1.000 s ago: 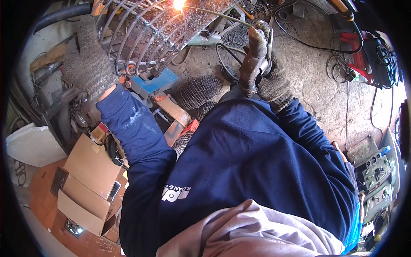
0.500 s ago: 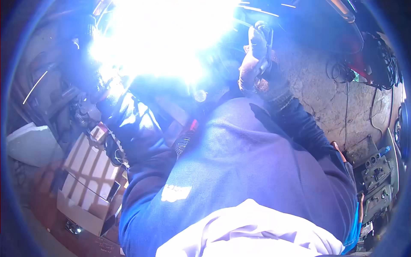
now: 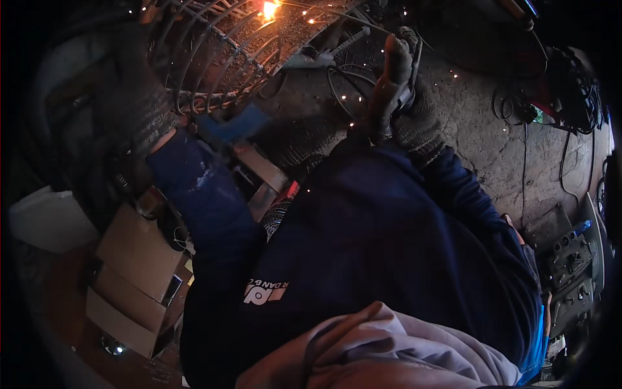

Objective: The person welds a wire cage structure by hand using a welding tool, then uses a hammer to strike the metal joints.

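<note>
My right hand [image 3: 389, 81], in a worn work glove, is closed around a welding electrode holder [image 3: 408, 39]. A thin welding rod [image 3: 343, 14] reaches from it leftward to a glowing orange spot [image 3: 269, 10]. The spot lies on a rack of curved metal rods [image 3: 210, 55], and sparks fly around it. My left hand [image 3: 133, 104], also gloved, is at the rack's left side; its fingers are lost in the dark. Below the rack is a blurred blue piece [image 3: 236, 123].
An opened cardboard box [image 3: 136, 279] and a pale slab [image 3: 52, 220] stand at the left. Cables [image 3: 525, 168] run over the concrete floor [image 3: 473, 117] at the right. A metal machine part [image 3: 570, 259] is at the far right, near another person's arm [image 3: 513, 227] and blue clothing [image 3: 532, 350].
The blinding white-blue arc has died to a small orange glow, so the rack and rod now show. My right hand has barely moved.
</note>
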Motion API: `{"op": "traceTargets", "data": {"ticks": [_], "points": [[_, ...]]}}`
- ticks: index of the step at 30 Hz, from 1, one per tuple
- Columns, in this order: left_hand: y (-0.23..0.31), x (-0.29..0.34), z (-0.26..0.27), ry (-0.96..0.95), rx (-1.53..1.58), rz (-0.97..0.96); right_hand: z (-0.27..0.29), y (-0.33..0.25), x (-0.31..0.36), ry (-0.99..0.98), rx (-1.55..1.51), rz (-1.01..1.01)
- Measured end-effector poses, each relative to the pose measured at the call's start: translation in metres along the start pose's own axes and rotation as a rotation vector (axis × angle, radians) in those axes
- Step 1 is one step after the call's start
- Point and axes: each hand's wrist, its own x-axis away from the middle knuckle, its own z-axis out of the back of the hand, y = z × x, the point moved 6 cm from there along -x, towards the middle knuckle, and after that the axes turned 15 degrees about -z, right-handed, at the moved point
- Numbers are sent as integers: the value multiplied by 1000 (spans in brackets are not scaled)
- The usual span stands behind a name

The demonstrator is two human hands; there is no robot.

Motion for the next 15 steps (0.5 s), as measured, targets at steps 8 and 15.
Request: {"op": "traceTargets", "data": {"ticks": [8,15], "points": [[-4,3,1,25,81,71,-1,8,-11,10,144,-21],[-8,-1,1,-54,-41,3,0,17,-16,7,27,-8]]}}
